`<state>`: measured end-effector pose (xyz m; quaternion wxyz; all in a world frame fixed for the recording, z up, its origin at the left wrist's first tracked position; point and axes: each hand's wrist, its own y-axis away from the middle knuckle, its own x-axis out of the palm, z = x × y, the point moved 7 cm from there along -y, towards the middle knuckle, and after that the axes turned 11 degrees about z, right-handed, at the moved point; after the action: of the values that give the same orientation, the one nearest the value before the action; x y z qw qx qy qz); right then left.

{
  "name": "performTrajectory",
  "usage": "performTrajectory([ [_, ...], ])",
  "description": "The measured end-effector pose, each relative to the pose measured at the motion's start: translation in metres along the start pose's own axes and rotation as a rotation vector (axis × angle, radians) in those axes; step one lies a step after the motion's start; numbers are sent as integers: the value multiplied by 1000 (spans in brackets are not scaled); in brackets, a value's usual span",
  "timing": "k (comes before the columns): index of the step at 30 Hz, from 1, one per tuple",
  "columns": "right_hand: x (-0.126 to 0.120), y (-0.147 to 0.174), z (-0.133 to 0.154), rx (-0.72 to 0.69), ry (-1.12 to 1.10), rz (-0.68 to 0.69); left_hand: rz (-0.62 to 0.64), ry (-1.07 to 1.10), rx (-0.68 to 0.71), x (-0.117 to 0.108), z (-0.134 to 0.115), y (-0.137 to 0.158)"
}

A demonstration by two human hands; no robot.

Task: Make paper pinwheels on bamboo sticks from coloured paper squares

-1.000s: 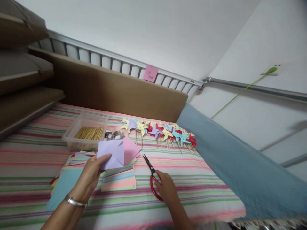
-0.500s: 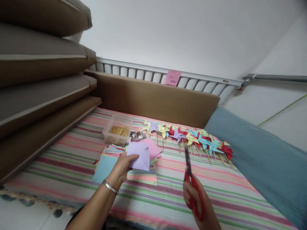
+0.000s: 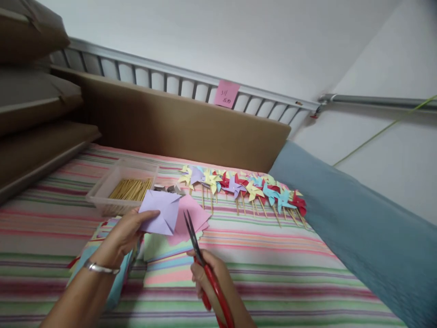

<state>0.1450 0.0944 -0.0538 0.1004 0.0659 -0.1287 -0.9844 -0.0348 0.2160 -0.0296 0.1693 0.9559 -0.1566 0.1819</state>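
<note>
Between thumb and fingers, my left hand [image 3: 128, 230] grips a square of purple paper [image 3: 162, 209] that has slits cut in from its corners. My right hand [image 3: 213, 278] is closed round the red handles of a pair of scissors [image 3: 194, 237]. The blades are slightly parted and point up towards the purple paper, a short way from its right edge. Under and beside the purple square lie pink paper sheets [image 3: 191, 214] and a fanned stack of coloured paper [image 3: 170, 269]. More coloured sheets [image 3: 118, 282] are partly hidden by my left forearm.
A clear plastic box [image 3: 99, 193] of thin wooden sticks [image 3: 131, 189] stands at the left. Several paper pinwheels [image 3: 235, 186] on sticks lie in a row on the striped cloth [image 3: 273, 255]. Brown padded cushions [image 3: 34, 100] are stacked left; a brown board [image 3: 187, 127] stands behind.
The view has shifted and come closer. My right hand has brought the scissors left, near the purple paper, and the blades now show slightly parted. My left hand still holds the paper.
</note>
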Motion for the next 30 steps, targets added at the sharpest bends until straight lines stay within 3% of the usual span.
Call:
performTrajectory([
  [3,12,2,-8,100,-47,47,3,-29,-6,-5,-2,-3],
  [8,22,1,-6,141,-3,70,18,-51,-16,-8,-2,-6],
  [15,25,-5,-1,103,100,101,32,-72,-19,-15,-4,-5],
  [30,26,-9,-3,128,45,60,81,-23,-29,0,1,-3],
])
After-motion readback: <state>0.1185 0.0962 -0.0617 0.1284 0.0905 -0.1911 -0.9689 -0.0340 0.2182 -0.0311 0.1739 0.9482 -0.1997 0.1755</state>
